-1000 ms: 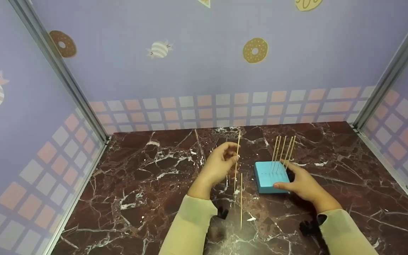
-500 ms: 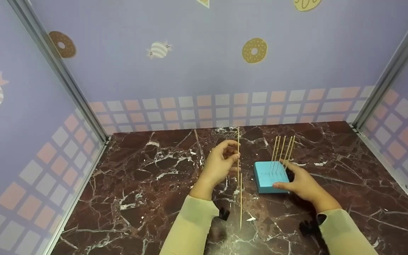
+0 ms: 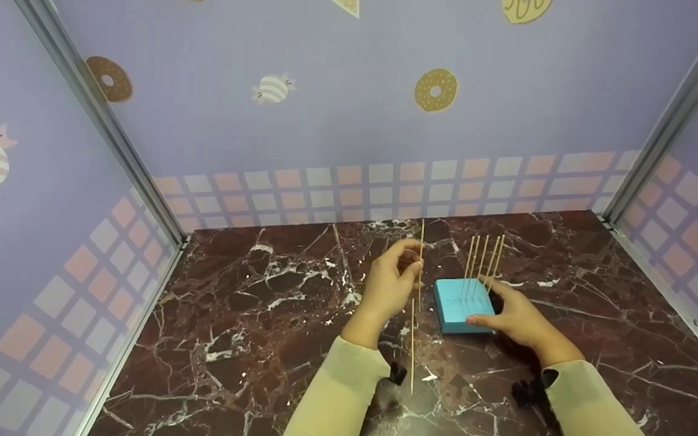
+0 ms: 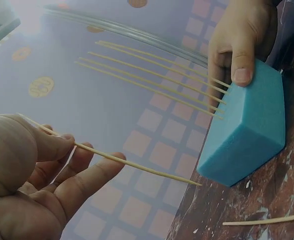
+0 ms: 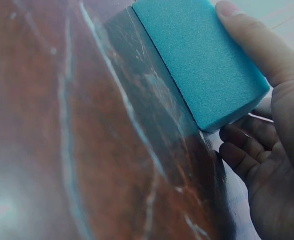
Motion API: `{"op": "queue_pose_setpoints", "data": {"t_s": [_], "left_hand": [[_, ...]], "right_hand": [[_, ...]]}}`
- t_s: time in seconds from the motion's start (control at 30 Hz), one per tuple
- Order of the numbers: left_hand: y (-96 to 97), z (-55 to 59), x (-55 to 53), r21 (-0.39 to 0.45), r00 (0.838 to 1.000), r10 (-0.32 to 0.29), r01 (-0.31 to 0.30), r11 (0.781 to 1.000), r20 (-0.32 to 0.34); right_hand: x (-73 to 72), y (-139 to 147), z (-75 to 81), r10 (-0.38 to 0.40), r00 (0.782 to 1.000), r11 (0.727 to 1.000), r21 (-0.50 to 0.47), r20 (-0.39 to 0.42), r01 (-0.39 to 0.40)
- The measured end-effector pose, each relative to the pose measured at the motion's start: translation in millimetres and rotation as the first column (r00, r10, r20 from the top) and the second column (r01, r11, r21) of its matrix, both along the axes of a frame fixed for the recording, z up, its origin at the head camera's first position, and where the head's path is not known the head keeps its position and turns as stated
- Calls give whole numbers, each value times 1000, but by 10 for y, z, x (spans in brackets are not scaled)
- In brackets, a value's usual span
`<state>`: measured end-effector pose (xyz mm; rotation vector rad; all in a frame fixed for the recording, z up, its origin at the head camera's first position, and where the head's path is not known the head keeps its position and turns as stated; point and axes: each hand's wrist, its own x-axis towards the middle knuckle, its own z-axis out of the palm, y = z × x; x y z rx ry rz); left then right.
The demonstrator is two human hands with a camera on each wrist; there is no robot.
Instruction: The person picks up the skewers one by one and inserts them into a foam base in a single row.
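Between thumb and fingers my left hand [image 3: 385,284] pinches a thin wooden skewer [image 4: 154,172], which stands roughly upright in the head view. Its lower tip is just left of a light blue foam block [image 3: 453,310] and apart from it. Several similar skewers [image 4: 156,77] stick up from the top of the block in a row; small holes show beside them. My right hand [image 3: 521,318] grips the block from its right side, thumb on the top near edge, fingers behind. In the right wrist view the foam block [image 5: 201,60] sits on the table.
A loose skewer [image 3: 412,357] lies on the dark red marbled table [image 3: 252,375] in front of the left hand. White specks are scattered on the surface. Patterned panels [image 3: 349,121] enclose the table at the back and both sides.
My left hand has moved to the right with the skewer, closer to the foam block. The right hand and the block have stayed in place.
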<state>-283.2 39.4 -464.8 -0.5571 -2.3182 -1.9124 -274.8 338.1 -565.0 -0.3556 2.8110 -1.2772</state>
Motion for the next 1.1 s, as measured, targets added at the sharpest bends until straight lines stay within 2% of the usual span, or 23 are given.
{"op": "queue_pose_setpoints", "data": {"t_s": [0.27,0.47,0.67,0.83,0.9,1.1], "left_hand": [[158,-32,-36,-5,995,40,-40,999,-88],[240,-73,-60,-11,990,71,-73,997,-121],[327,-121,-62,-30,985,74,-80,996,-159],[413,-144,-87,-23,974,90,-97,995,-210],[444,-150,-97,-22,970,90,-98,995,-226],[502,-164,-83,-24,973,55,-62,998,-225]], "right_hand": [[9,3,-15,-4,1000,1000,-14,-3,4],[-10,4,-18,-2,1000,1000,-15,-12,2],[-9,-7,-7,0,1000,1000,0,0,0],[-4,-18,1,-6,1000,1000,0,19,6],[-4,-13,-1,-9,1000,1000,-4,23,9],[-5,-1,-5,-5,1000,1000,-3,9,5]]}}
